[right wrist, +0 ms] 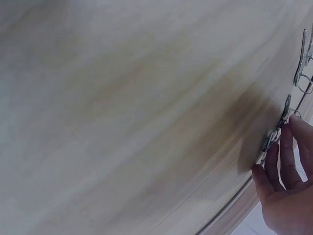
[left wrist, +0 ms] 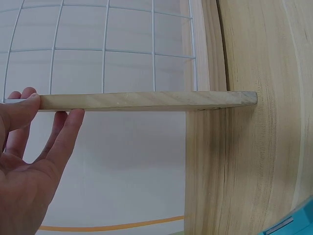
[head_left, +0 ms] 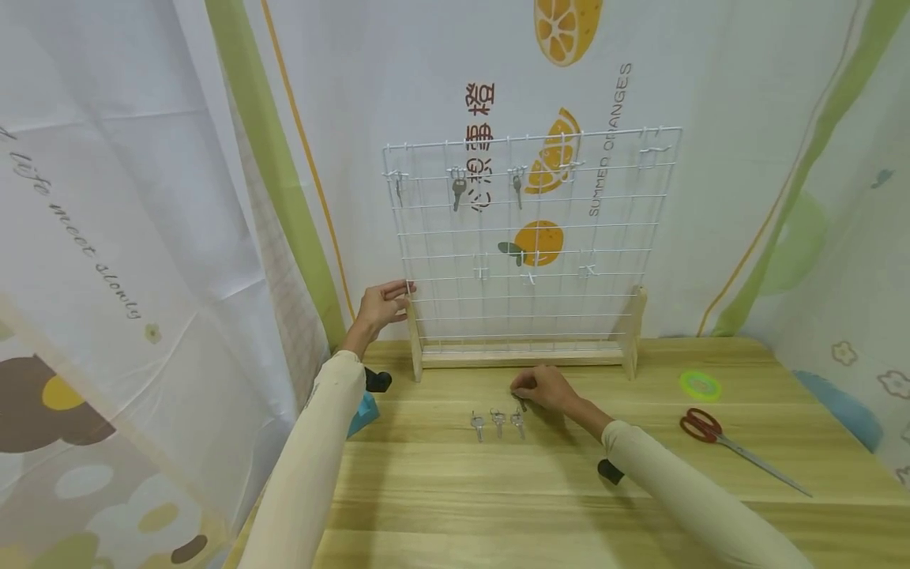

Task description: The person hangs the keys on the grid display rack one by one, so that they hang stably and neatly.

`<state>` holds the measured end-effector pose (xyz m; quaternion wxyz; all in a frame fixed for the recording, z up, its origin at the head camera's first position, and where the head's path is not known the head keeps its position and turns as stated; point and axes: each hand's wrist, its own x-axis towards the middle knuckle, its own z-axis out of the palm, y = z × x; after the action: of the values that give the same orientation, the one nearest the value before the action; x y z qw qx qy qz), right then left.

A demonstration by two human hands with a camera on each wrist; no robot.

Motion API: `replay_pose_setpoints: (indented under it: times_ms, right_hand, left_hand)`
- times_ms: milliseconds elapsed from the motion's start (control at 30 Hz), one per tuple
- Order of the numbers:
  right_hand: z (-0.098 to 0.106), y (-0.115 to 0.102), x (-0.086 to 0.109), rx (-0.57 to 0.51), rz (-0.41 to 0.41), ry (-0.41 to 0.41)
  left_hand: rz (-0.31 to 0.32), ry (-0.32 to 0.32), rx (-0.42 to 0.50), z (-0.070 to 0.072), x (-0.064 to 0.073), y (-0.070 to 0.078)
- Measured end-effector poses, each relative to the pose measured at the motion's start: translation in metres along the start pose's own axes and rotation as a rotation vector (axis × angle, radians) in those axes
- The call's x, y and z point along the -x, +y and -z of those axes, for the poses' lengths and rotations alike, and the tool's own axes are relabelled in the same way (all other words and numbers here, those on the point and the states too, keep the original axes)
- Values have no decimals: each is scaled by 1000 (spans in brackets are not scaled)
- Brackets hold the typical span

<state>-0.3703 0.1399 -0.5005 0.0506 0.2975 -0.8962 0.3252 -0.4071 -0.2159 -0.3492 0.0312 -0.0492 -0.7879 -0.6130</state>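
My left hand is at the left side of a white wire grid rack. In the left wrist view its thumb and fingers pinch the top end of the wooden side post. Low over the table, my right hand holds a small key by its ring end between thumb and fingertips. The right wrist view shows its fingertips at a thin ring, with keys close beside it. Several silver keys with rings lie in a row just in front of the hand.
More keys hang from hooks on the grid's upper part; other white hooks sit lower. To the right lie red-handled scissors and a yellow-green ring. A blue object stands by the left forearm. Printed curtains surround the wooden table.
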Motion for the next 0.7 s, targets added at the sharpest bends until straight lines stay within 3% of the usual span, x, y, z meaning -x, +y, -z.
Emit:
replay_pose_setpoints:
  times_ms: [400, 700]
  right_hand:
    - [16, -5, -3, -37, 9, 23]
    - [40, -13, -11, 18, 156, 112]
  left_hand:
    - [-2, -11, -14, -1, 2, 1]
    - [-6, -20, -13, 1, 3, 0]
